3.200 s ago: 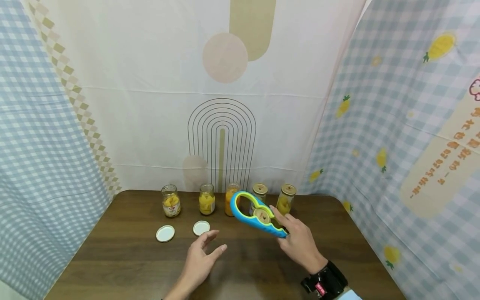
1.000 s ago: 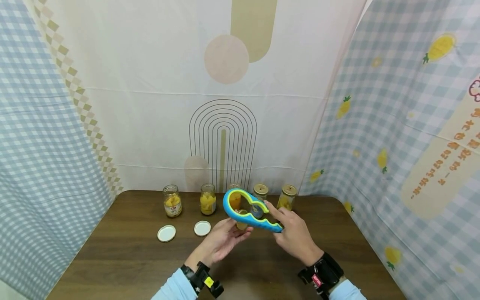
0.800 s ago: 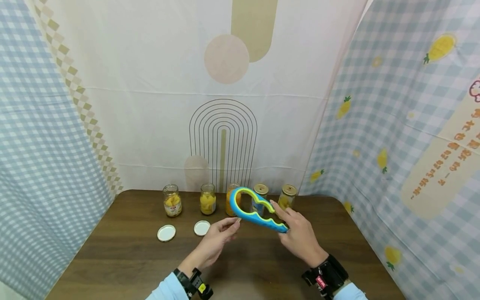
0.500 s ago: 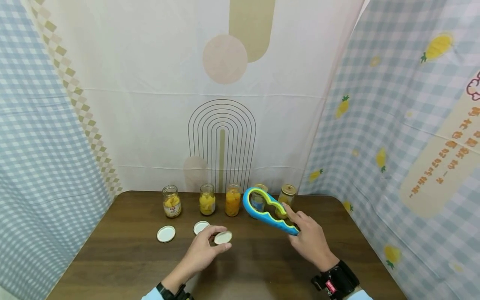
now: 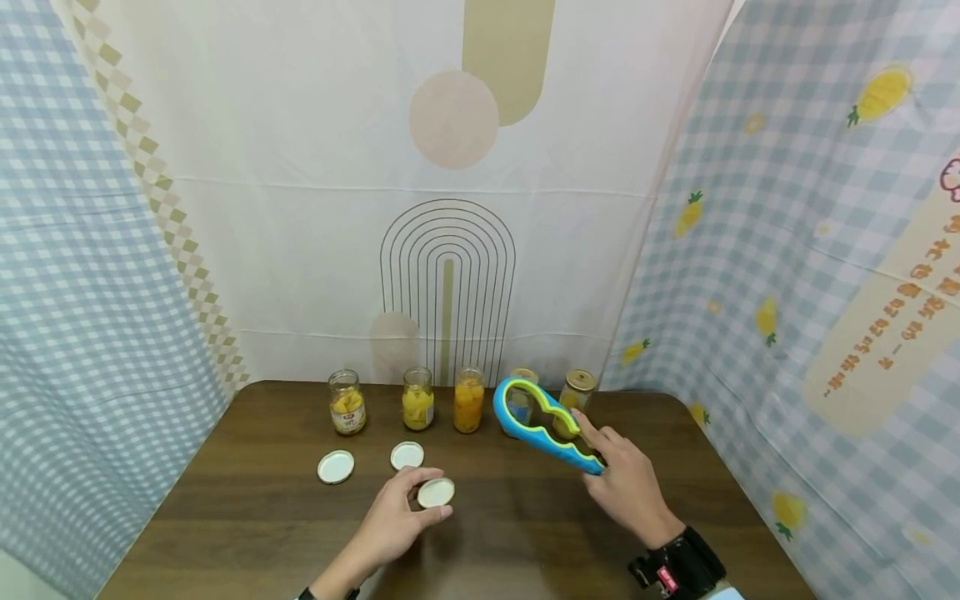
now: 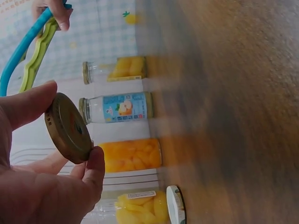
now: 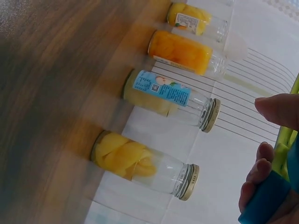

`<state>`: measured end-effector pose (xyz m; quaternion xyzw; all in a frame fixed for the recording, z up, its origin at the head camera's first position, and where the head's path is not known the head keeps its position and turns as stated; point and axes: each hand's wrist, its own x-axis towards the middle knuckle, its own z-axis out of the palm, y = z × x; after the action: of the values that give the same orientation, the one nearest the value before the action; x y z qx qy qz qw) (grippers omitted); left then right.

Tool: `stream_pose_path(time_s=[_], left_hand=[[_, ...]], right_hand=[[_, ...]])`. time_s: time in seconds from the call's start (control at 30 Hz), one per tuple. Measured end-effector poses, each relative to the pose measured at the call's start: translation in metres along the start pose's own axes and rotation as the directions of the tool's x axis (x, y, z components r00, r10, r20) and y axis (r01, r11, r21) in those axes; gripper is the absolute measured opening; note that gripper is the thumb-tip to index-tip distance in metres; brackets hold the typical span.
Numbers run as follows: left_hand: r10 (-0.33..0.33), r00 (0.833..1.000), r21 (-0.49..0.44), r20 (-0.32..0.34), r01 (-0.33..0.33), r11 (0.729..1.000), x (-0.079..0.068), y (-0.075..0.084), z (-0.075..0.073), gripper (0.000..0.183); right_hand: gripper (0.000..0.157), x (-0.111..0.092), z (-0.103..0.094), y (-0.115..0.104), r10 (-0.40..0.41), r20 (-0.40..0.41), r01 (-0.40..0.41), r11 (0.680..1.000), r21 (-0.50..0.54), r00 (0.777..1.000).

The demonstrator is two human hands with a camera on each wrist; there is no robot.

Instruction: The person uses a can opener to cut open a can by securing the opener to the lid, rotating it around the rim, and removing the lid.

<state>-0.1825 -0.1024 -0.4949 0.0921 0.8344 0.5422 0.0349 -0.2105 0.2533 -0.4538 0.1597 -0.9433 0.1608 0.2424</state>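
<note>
My left hand (image 5: pixel 393 521) pinches a jar lid (image 5: pixel 436 493) by its edge between thumb and fingers, low over the table. Its pale inside faces the head camera; the gold outside shows in the left wrist view. A blue and lime-green jar opener (image 5: pixel 542 441) is gripped at its handles by my right hand (image 5: pixel 628 483), index finger along the green side. Nothing sits in the opener's loop. Behind it stand two gold-capped jars, one with a blue label (image 7: pixel 161 88) and one of yellow fruit (image 7: pixel 124 156).
Three lidless jars stand along the back: a left jar (image 5: pixel 347 412), a yellow fruit jar (image 5: pixel 417 406) and an orange fruit jar (image 5: pixel 468 406). Two lids, the left lid (image 5: pixel 335 467) and the right lid (image 5: pixel 407 455), lie pale side up on the wooden table (image 5: pixel 247 517). A cloth backdrop rises behind.
The lid was inside the opener's loop; my left hand took it out, turned its pale side up and brought it down and left. The opener moved right with my right hand.
</note>
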Motion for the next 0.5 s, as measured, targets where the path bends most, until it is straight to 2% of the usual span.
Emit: stream_pose_path(time_s=[0.13, 0.27, 0.5], left_hand=[[0.003, 1.0, 0.037, 0.021, -0.004, 0.999, 0.003, -0.004, 0.002, 0.055], [0.001, 0.997, 0.069, 0.079, -0.007, 0.998, 0.008, -0.008, 0.005, 0.056], [-0.003, 0.987, 0.162, 0.161, -0.024, 0.987, 0.026, -0.007, 0.023, 0.053]], right_hand=[[0.102, 0.0, -0.001, -0.001, 0.021, 0.009, -0.021, 1.0, 0.016, 1.0], [0.099, -0.001, -0.001, -0.003, 0.044, 0.019, -0.045, 0.998, 0.045, 0.999], [0.091, -0.001, -0.004, -0.001, 0.056, 0.039, -0.058, 0.996, 0.061, 0.998]])
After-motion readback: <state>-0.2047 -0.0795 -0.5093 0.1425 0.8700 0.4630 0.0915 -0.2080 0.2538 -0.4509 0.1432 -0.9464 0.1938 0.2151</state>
